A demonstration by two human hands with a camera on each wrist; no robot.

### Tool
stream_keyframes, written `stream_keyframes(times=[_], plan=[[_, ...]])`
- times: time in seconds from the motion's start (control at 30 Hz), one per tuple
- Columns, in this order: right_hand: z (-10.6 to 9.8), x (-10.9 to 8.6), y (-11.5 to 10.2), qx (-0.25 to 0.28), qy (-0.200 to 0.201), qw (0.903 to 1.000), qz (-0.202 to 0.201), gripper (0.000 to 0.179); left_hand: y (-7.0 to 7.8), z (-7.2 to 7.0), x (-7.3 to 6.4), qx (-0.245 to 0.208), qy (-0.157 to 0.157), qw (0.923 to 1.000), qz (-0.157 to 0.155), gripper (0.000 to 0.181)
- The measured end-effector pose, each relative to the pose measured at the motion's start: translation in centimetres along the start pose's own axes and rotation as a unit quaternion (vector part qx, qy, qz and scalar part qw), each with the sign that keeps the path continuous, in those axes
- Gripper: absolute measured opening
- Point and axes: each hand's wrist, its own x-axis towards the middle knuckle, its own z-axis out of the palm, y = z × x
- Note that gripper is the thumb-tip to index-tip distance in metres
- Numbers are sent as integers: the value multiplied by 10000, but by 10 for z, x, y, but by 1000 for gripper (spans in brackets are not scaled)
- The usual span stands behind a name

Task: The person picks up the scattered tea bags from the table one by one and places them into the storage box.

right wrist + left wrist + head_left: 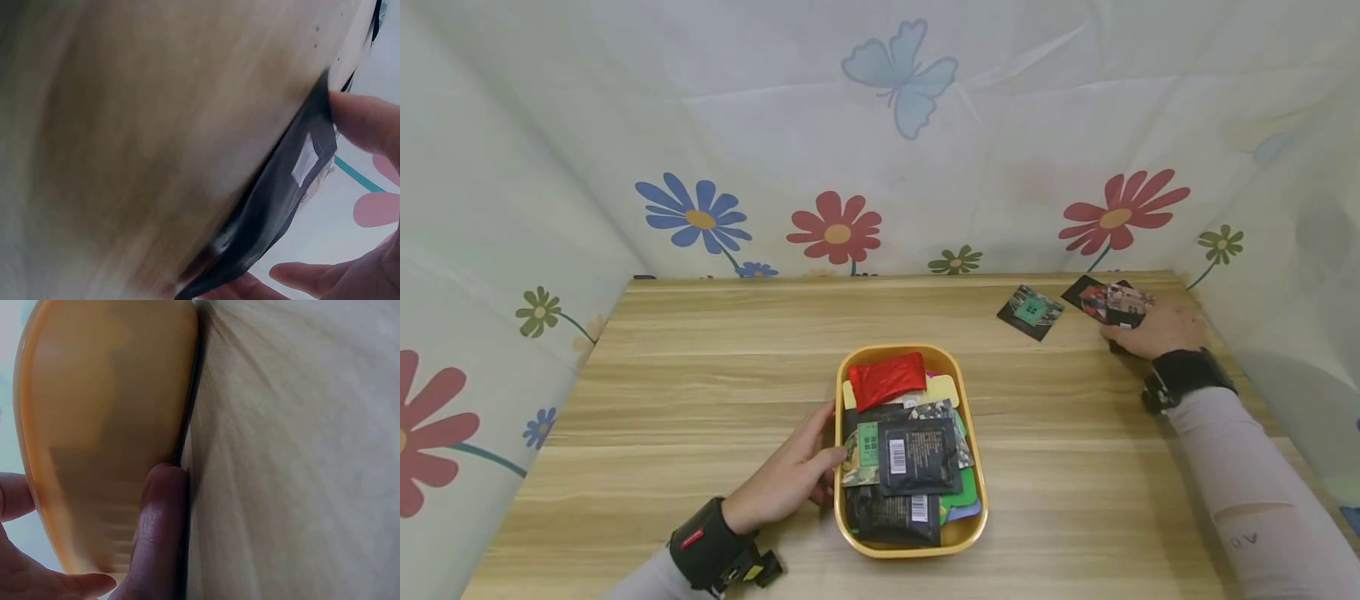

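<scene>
My left hand (793, 479) grips the left side of a yellow plastic box (977, 504), thumb at the rim and fingers low against the outer wall (112, 425). Inside the box lie several black sachets (919, 457), a shiny red packet (887, 379) and some coloured pieces partly hidden beneath. At the far right of the table, my right hand (1165, 329) pinches a black sachet (269, 200) by its edges. In the right wrist view that sachet is tilted, and a white label shows on its dark side.
A black sachet with a green label (1030, 312) lies left of my right hand. Another dark sachet with a red picture (1086, 297) lies near the table's back edge. A flowered curtain (760, 125) hangs behind and at both sides of the wooden table (700, 367).
</scene>
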Motion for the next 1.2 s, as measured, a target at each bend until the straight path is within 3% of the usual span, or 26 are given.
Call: stream_keyframes(times=[0.17,0.27,0.4,0.53,0.67,0.9,1.07,1.2], plan=[[0,-3,-2,44,31,10000,41,103,0,0,0,3,-1,10000,-4,70],[0,-9,-5,90,211,9997,-130,98,0,0,0,17,-1,10000,-21,70],[-6,-25,-21,171,648,9949,-757,93,0,0,0,22,-2,10000,-31,71],[-17,-50,-53,415,1044,9796,-1668,83,1,0,0,-12,-7,10000,-26,71],[-31,-88,-94,762,1084,9491,-2856,73,0,0,0,-33,-18,10000,-29,71],[-45,-157,-154,1348,809,8664,-4740,74,1,0,0,-47,-30,10000,3,69],[-48,-197,-182,1511,420,8179,-5536,76,2,0,-1,-67,-54,10000,3,68],[-48,-219,-199,1485,94,7943,-5890,76,3,0,-1,-101,-78,9999,14,68]])
